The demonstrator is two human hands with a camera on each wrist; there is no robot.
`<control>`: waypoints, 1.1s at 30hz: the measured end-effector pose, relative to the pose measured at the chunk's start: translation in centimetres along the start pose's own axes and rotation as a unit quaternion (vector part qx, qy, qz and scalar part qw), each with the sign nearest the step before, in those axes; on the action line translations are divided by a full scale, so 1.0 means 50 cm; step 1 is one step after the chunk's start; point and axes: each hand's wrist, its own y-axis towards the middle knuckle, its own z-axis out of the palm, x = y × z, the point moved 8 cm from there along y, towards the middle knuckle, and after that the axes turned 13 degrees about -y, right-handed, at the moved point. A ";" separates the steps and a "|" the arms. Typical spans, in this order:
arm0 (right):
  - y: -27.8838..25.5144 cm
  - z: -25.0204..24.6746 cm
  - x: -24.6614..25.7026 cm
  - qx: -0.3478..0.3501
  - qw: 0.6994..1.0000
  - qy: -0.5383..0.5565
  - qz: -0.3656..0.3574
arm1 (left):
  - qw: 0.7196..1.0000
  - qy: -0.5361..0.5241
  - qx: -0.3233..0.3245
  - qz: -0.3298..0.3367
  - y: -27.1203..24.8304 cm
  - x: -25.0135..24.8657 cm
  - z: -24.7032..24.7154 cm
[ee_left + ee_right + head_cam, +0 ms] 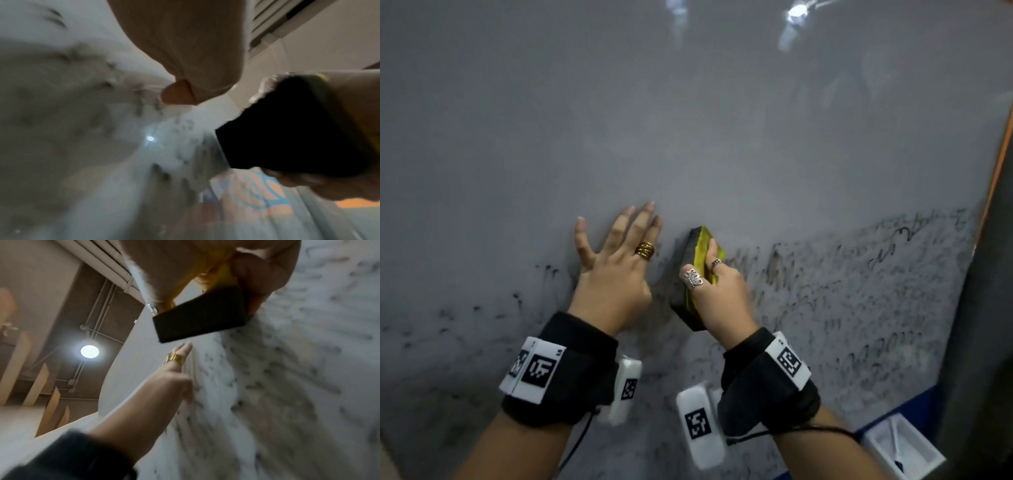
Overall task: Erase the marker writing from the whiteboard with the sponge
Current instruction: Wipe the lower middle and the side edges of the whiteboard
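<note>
Whiteboard (688, 120): one, filling the head view; I log its upper half as wiped to plain grey, with ceiling lamps reflected near the top.

Marker writing (859, 308): I judge the job roughly half done. Dense scribbled lines remain across the lower right, and scattered dark flecks (482, 315) trail along the lower left. All of this is left to clear.

Sponge (693, 274): one, yellow with a dark scouring layer, dark face against the board at the upper edge of the remaining writing, just beside the left hand.

Right hand (722, 291): one, fingers and thumb curled round the sponge; two silver rings counted.

Left hand (616, 270): one, fingers spread and straight, flat on the board, grasping nothing; one coiled gold ring (644, 249).

Wrist bands: two, black, each with printed marker tags.

White tray (904, 448): one, at the bottom right corner; contents unclear.
</note>
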 end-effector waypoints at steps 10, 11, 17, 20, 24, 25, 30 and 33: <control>-0.019 -0.050 -0.015 -0.097 0.987 -0.126 0.007 | 0.982 -0.059 -0.126 -0.125 -0.137 0.145 -0.084; -0.020 -0.042 -0.014 -0.102 0.988 -0.119 0.002 | 0.973 -0.066 -0.156 -0.156 -0.160 0.168 -0.095; -0.020 -0.019 -0.017 -0.117 0.988 -0.101 -0.012 | 0.923 -0.032 -0.245 -0.295 -0.276 0.304 -0.123; -0.021 -0.013 -0.009 -0.142 0.983 -0.114 -0.021 | 0.915 -0.021 -0.251 -0.315 -0.301 0.341 -0.120; -0.015 0.005 -0.005 -0.145 0.985 -0.095 -0.020 | 0.876 -0.087 -0.302 -0.365 -0.331 0.385 -0.120; -0.014 0.011 -0.003 -0.145 0.985 -0.093 -0.020 | 0.863 -0.124 -0.313 -0.377 -0.336 0.395 -0.116; -0.045 0.060 0.045 -0.140 0.983 -0.098 -0.062 | 0.822 -0.244 -0.349 -0.378 -0.335 0.411 -0.115; -0.070 0.119 0.087 -0.116 0.982 -0.116 -0.098 | 0.809 -0.296 -0.349 -0.370 -0.335 0.417 -0.110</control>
